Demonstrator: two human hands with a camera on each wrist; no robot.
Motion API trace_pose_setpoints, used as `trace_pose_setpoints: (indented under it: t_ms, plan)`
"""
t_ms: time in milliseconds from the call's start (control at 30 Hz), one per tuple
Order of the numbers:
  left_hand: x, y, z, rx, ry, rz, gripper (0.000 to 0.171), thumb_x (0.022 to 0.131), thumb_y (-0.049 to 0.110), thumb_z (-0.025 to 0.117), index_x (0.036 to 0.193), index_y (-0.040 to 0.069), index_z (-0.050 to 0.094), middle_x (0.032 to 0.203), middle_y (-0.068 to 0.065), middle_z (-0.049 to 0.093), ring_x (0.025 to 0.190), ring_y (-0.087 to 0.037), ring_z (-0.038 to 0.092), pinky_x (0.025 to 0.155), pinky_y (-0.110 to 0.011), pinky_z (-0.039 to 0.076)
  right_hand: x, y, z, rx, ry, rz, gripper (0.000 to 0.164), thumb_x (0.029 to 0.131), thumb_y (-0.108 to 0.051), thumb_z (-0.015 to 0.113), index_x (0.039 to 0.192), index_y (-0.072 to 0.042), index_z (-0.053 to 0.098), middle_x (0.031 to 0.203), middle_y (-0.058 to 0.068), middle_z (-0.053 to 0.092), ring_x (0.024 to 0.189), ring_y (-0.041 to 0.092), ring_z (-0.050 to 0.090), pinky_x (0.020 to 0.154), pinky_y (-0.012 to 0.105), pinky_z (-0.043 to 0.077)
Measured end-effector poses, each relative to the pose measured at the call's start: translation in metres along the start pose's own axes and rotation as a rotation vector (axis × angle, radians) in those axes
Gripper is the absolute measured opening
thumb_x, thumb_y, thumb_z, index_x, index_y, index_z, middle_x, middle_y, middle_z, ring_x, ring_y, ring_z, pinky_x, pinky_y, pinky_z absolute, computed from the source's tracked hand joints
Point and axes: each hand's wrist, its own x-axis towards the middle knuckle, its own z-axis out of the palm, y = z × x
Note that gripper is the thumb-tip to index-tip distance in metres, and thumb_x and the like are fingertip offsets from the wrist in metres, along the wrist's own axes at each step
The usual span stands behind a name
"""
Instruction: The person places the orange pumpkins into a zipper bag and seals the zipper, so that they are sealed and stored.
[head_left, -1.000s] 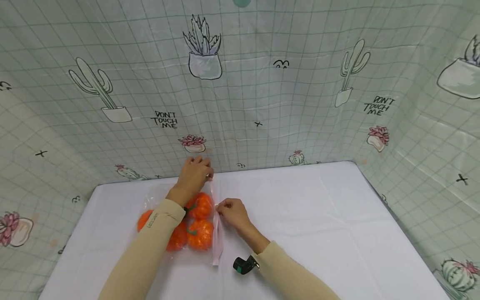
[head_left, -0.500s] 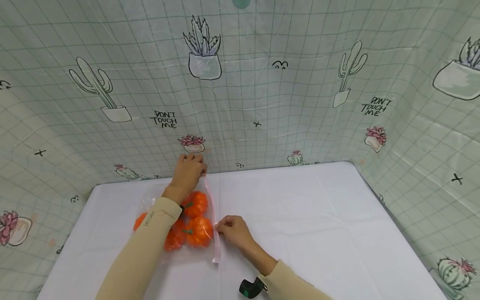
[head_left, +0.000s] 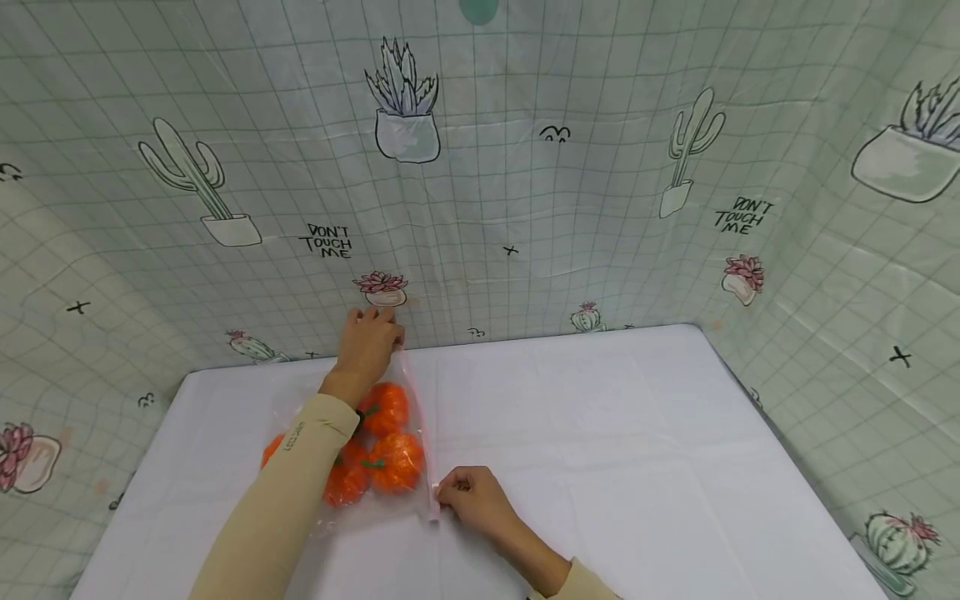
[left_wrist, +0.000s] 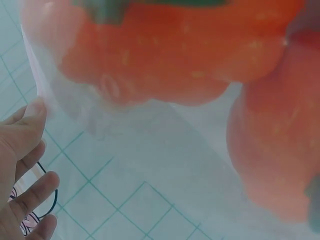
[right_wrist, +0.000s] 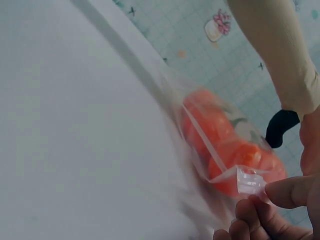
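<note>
A clear zip bag with a pink strip along its mouth lies on the table, the strip facing right. Inside are several orange toy pumpkins with green stems, one partly behind the left sleeve. My left hand pinches the far end of the strip; in the left wrist view the thumb and a finger hold the bag's edge while the other fingers spread. Close to the strip's near end, my right hand pinches a small clear slider between thumb and curled index finger.
A white cloth covers the table. Behind and beside it hangs a pale green grid curtain printed with cacti. A dark band with a black device sits at the left wrist.
My right hand has slid along the pink strip toward the near end, pinching it throughout. The left hand has shifted slightly left with the far end, drawing the strip straighter.
</note>
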Motion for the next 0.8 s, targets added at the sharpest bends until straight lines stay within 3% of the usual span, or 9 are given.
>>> trace_pose_setpoints:
  t_ms: [167,467,633,800]
  plan:
    - [0.0,-0.001,0.001,0.018,-0.005,-0.014,0.007,0.095,0.018,0.076,0.089,0.018,0.079,0.108,-0.006,0.064,0.111,-0.032,0.059,0.098,-0.052,0.046,-0.01,0.003,0.004,0.027,-0.022,0.024,0.012,0.09,-0.003,0.069,0.083,0.007,0.072,0.068,-0.003,0.062,0.057,0.006,0.048,0.053,0.018,0.041]
    - [-0.004,0.01,0.001,-0.057,0.036,0.036,0.002,0.094,0.019,0.079,0.094,0.016,0.079,0.106,-0.006,0.062,0.108,-0.03,0.059,0.1,-0.05,0.047,-0.017,0.007,0.002,-0.039,-0.105,0.013,0.014,0.095,-0.007,0.069,0.087,0.004,0.073,0.073,0.006,0.069,0.053,0.006,0.049,0.05,0.019,0.04]
    - [-0.009,0.022,-0.007,-0.14,0.002,0.039,0.016,0.093,0.018,0.081,0.109,0.013,0.079,0.114,-0.008,0.063,0.111,-0.032,0.058,0.097,-0.05,0.048,-0.017,0.007,-0.008,-0.054,-0.124,0.021,0.013,0.098,-0.008,0.067,0.096,0.003,0.073,0.081,0.007,0.071,0.062,0.01,0.055,0.052,0.021,0.047]
    - [-0.025,0.03,-0.018,-0.221,-0.012,0.036,0.018,0.094,0.015,0.081,0.111,0.012,0.078,0.118,-0.009,0.063,0.112,-0.034,0.059,0.098,-0.053,0.048,-0.02,0.007,-0.028,-0.085,-0.163,0.046,0.017,0.1,-0.013,0.068,0.103,0.003,0.074,0.081,0.004,0.068,0.064,0.012,0.058,0.054,0.024,0.051]
